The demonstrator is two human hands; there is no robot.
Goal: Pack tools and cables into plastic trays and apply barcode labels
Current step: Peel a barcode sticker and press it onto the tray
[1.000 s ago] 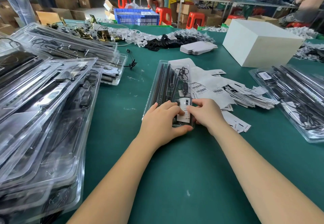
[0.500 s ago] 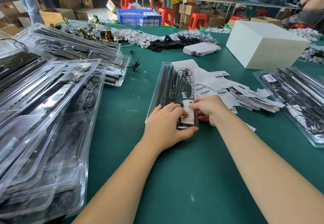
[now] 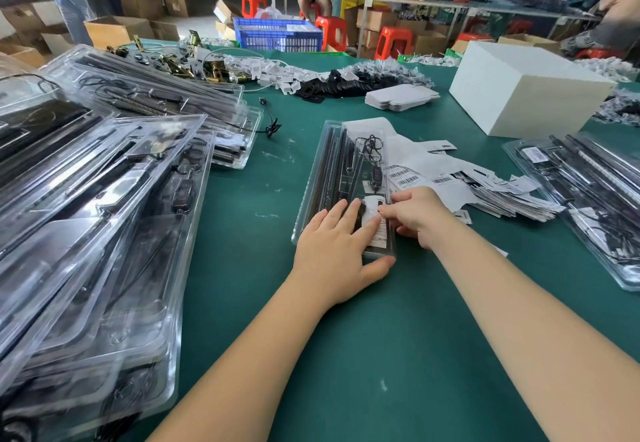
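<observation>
Lying lengthwise at mid-table, one clear plastic tray (image 3: pixel 329 178) holds black rods and a coiled cable (image 3: pixel 372 151). Both hands meet at its near end — the left hand (image 3: pixel 332 251) lies flat with fingers spread on the lid, thumb hooked at the near edge; the right hand (image 3: pixel 415 215) has curled fingertips pinching a white barcode label (image 3: pixel 375 215) against it. Loose labels (image 3: pixel 485 189) fan out just right. Tray stacks (image 3: pixel 104 216) crowd the left side — bare green table (image 3: pixel 398 355) stays near.

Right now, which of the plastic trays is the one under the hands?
The single clear tray lying alone mid-table; left hand presses it, right hand at its label. Others sit stacked at the sides.
</observation>
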